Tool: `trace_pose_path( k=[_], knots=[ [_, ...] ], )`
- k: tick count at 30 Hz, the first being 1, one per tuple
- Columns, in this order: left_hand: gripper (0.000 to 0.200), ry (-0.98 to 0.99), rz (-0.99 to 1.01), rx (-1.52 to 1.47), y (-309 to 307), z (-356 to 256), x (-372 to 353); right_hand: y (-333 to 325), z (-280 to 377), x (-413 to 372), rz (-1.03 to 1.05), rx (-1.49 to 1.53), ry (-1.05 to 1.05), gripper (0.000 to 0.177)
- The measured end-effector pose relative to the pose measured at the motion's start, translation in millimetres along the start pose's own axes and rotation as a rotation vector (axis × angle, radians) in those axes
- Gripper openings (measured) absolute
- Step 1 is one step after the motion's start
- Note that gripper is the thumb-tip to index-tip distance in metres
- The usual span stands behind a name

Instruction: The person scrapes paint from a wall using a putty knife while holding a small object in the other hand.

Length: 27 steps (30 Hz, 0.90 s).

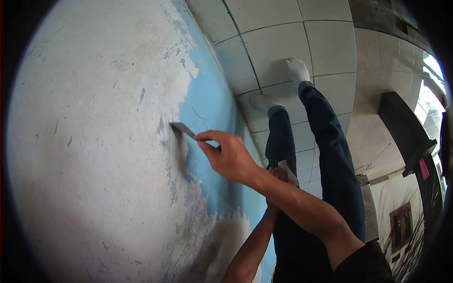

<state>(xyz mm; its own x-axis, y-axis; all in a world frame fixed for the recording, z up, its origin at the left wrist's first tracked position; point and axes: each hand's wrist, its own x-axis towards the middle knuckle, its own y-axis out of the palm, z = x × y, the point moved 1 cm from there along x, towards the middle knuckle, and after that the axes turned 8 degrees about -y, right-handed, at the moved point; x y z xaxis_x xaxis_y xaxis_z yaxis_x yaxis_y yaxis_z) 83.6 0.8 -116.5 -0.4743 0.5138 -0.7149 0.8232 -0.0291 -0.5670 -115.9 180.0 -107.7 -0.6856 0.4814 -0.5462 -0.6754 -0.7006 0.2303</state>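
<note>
Blue paint (210,101) is our landmark, a ragged band running down the wall (94,141). Right at its left edge sits the scraper (181,128), blade laid against the surface where blue meets bare grey plaster. The right hand (229,158) has it pinched firmly at the handle end, thumb on top and fingers curled under, with the wrist lying across the blue band.

The left hand (279,173) is off to the right of the blue altogether, down against the dark trousers (330,155) and half hidden by the right forearm (something pale shows beside it, too small to name). Whether it is clenched or loose, I cannot tell. Pale floor tiles (283,42) meet the blue along its right side.

Now, the technique. The blade is on the boundary, and that looks like the right place to bite, since paint lifts most easily from an edge that is already broken. A shallow angle should serve best, with the full width of the blade down rather than one corner, because a tipped corner would likely gouge the soft plaster to the left of the blue. Short strokes driven into the blue, with pressure from the forearm rather than the fingertips, seem the safer bet. The grip sits far back, so control could wobble, and a finger nearer the blade might steady it.
</note>
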Motion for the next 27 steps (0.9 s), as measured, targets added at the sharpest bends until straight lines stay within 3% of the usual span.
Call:
trace_pose_path(
  k=[3, 9, 15, 18, 23, 27],
  knots=[
    [0.066, 0.087, -0.006, 0.107, 0, 4, -2, -2, 1, 0, 0.044, 0.023, 0.057, 0.020],
    [0.068, -0.124, 0.047, -0.105, -9, -10, 5, -1, -1, -1, 0.038, 0.013, 0.037, 0.020],
    [0.069, -0.149, 0.000, -0.135, -6, -9, 4, -5, 7, -10, 0.093, -0.002, 0.077, 0.021],
    [0.068, 0.009, -0.040, -0.030, 3, 4, 0, -2, -2, 2, 0.068, -0.013, 0.073, 0.021],
    [0.062, -0.056, -0.023, -0.099, -7, -8, 6, -9, 15, -7, 0.133, 0.003, 0.137, 0.019],
    [0.058, -0.089, -0.009, -0.166, 10, 9, -5, -5, -6, 10, 0.051, -0.015, 0.082, 0.021]
  ],
)
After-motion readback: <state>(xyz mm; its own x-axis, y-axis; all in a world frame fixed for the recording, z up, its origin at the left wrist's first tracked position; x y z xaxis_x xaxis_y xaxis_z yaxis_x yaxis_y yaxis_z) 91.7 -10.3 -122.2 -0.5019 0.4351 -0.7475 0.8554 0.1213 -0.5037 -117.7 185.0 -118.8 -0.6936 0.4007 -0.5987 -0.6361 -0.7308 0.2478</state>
